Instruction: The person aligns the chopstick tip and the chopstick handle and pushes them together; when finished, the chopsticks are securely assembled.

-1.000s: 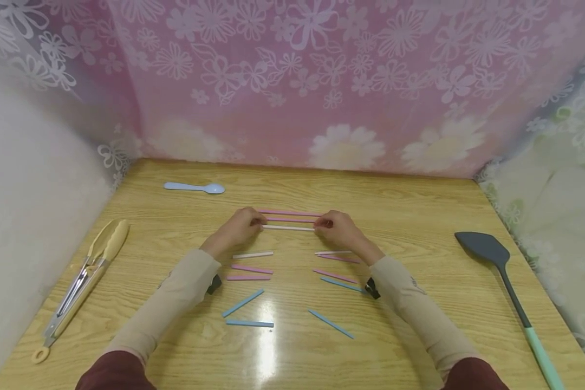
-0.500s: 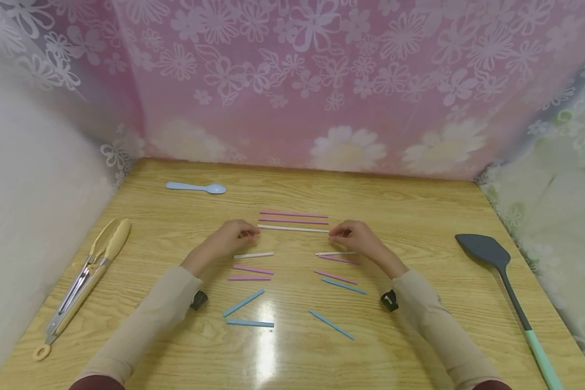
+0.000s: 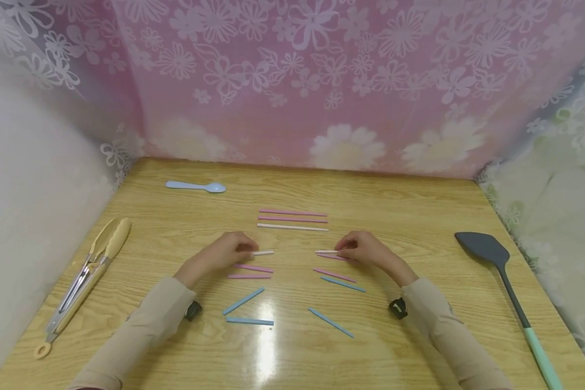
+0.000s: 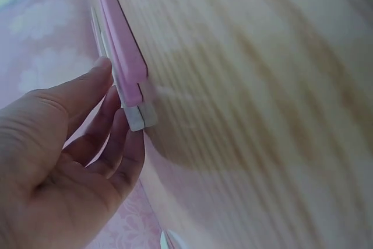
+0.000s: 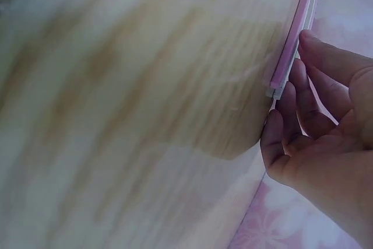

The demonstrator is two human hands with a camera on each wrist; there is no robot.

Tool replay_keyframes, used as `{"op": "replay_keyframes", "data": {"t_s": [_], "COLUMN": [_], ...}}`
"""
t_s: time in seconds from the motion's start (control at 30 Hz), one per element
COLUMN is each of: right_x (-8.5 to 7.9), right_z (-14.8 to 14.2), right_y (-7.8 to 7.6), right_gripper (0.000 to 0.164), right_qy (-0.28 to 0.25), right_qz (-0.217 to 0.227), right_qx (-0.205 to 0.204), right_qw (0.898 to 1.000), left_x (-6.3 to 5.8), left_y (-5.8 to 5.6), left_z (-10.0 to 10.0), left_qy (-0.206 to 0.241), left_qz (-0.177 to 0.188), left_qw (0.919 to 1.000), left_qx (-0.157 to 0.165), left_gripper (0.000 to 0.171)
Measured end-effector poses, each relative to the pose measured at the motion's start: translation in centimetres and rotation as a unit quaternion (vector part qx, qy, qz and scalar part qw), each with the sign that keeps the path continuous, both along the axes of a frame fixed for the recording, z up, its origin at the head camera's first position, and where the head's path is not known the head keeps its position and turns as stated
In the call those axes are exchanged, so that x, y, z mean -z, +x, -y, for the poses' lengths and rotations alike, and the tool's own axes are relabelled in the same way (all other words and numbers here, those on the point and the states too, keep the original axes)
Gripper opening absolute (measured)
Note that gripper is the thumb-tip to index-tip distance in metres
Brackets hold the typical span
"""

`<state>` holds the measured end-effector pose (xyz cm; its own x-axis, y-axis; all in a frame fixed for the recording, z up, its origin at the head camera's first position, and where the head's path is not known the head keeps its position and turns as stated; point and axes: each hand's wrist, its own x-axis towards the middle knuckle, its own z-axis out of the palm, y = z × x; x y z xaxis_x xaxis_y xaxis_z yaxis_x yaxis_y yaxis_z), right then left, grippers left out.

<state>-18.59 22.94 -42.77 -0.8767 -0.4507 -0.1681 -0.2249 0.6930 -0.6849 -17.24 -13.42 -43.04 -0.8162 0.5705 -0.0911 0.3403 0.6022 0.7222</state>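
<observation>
My left hand (image 3: pixel 226 250) is at the left end of a short white stick (image 3: pixel 264 253), like half a chopstick. In the left wrist view, thumb and fingers lie apart along this white piece (image 4: pixel 134 118), with pink pieces (image 4: pixel 123 39) in front. My right hand (image 3: pixel 366 251) reaches over a second short white stick (image 3: pixel 324 251), its fingertips close to it; a pink stick (image 3: pixel 332 257) runs just below. In the right wrist view the thumb and fingers are spread beside the sticks. Behind the hands lie three long chopsticks: a white one (image 3: pixel 292 227) and two pink ones (image 3: pixel 292 220).
Short pink sticks (image 3: pixel 249 276) and blue sticks (image 3: pixel 249 322) lie nearer me in two columns. A light blue spoon (image 3: pixel 195 187) is at the back left, yellow-tipped tongs (image 3: pixel 85 281) at the left, a dark spatula (image 3: pixel 487 252) at the right. Floral curtains (image 3: pixel 302 81) surround the table.
Both hands have let go of the long white chopstick, moved apart and come toward me to the two short white sticks. The long white chopstick stays beside the pink ones.
</observation>
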Motion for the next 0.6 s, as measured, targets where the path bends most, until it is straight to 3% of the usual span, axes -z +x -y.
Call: {"op": "replay_keyframes", "data": {"t_s": [0.6], "right_x": [0.0], "right_z": [0.11], "right_y": [0.03], "right_gripper": [0.01], "right_qy": [0.009], "right_qz": [-0.018], "right_qx": [-0.015], "right_qw": [1.0], "left_x": [-0.11], "left_y": [-0.04], "left_z": [-0.37], "left_qy": [-0.013], "left_qz": [0.007], "left_qw": [0.9999], "left_qx": [0.008], "left_gripper": [0.02]}}
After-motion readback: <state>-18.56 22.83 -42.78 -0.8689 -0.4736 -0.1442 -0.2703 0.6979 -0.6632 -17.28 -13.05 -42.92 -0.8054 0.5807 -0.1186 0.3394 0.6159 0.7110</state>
